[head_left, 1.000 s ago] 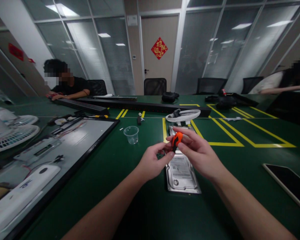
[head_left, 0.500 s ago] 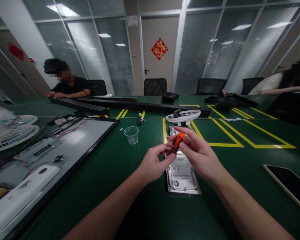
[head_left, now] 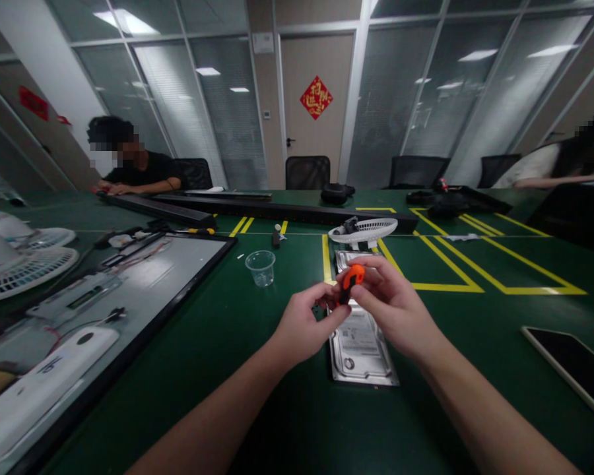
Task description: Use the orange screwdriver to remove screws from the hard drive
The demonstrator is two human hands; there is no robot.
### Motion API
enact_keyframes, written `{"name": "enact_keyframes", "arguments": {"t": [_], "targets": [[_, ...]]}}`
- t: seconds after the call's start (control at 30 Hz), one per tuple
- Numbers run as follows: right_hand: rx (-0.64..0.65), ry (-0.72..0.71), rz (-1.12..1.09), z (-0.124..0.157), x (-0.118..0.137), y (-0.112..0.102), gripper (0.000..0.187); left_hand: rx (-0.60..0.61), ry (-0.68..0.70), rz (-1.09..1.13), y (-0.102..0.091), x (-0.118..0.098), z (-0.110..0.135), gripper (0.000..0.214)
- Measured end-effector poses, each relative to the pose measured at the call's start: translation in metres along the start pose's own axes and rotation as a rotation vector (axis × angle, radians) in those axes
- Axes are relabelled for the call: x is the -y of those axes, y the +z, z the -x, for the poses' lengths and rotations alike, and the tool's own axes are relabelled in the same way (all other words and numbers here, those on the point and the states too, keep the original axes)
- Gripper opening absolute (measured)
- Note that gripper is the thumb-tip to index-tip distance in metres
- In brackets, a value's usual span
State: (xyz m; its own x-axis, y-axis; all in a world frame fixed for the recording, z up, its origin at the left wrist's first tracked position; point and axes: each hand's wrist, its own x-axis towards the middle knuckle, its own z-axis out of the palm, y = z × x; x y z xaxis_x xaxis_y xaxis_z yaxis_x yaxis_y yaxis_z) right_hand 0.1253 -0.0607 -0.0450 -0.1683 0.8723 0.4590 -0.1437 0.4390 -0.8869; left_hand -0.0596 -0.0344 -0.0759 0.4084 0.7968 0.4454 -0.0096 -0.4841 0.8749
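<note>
My right hand (head_left: pixel 393 303) grips a small orange and black tool (head_left: pixel 350 279) between thumb and fingers, just above a silver hard drive (head_left: pixel 360 346) lying flat on the green table. My left hand (head_left: pixel 304 323) is pinched closed against the tool's lower end; what it pinches is too small to make out. A second silver drive (head_left: pixel 343 258) lies just beyond the hands, partly hidden by them.
A clear plastic cup (head_left: pixel 260 266) stands left of the hands. A white fan grille (head_left: pixel 362 230) lies behind. An opened flat panel (head_left: pixel 103 290) fills the left side, a dark tablet (head_left: pixel 571 366) the right. Two people sit at the far side, one left (head_left: pixel 129 168) and one right (head_left: pixel 564 161).
Both hands stayed together over the drive. The orange tool tilted a little and my right fingers curled more tightly round it.
</note>
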Motion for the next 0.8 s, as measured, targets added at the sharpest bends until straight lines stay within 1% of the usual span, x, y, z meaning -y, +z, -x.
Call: {"name": "enact_keyframes", "arguments": {"t": [0.1, 0.2, 0.33, 0.43, 0.5, 0.6, 0.7, 0.8], "targets": [[0.045, 0.042, -0.030, 0.000, -0.001, -0.003, 0.040, 0.015, -0.019, 0.001, -0.001, 0.002, -0.001, 0.021], [0.051, 0.042, 0.009, -0.001, -0.001, -0.004, 0.042, 0.032, -0.028, -0.005, -0.002, 0.003, 0.000, 0.022], [0.003, -0.001, 0.072, -0.002, 0.000, 0.000, 0.036, 0.009, -0.014, -0.013, -0.001, 0.002, 0.001, 0.021], [-0.048, -0.024, 0.075, 0.000, -0.001, 0.004, 0.032, -0.024, -0.006, -0.026, 0.001, 0.001, 0.003, 0.023], [-0.065, -0.026, 0.080, 0.001, -0.001, 0.006, 0.033, -0.030, -0.002, -0.027, 0.002, 0.000, 0.003, 0.018], [-0.034, -0.004, 0.051, 0.001, 0.000, 0.006, 0.039, -0.008, 0.011, -0.045, 0.002, -0.002, 0.003, 0.011], [0.016, 0.037, -0.047, 0.002, 0.000, 0.004, 0.049, 0.014, 0.016, -0.070, 0.002, -0.002, 0.002, 0.014], [0.026, 0.041, -0.028, 0.001, 0.001, 0.002, 0.046, 0.038, 0.016, -0.061, 0.001, -0.001, 0.002, 0.018]]}}
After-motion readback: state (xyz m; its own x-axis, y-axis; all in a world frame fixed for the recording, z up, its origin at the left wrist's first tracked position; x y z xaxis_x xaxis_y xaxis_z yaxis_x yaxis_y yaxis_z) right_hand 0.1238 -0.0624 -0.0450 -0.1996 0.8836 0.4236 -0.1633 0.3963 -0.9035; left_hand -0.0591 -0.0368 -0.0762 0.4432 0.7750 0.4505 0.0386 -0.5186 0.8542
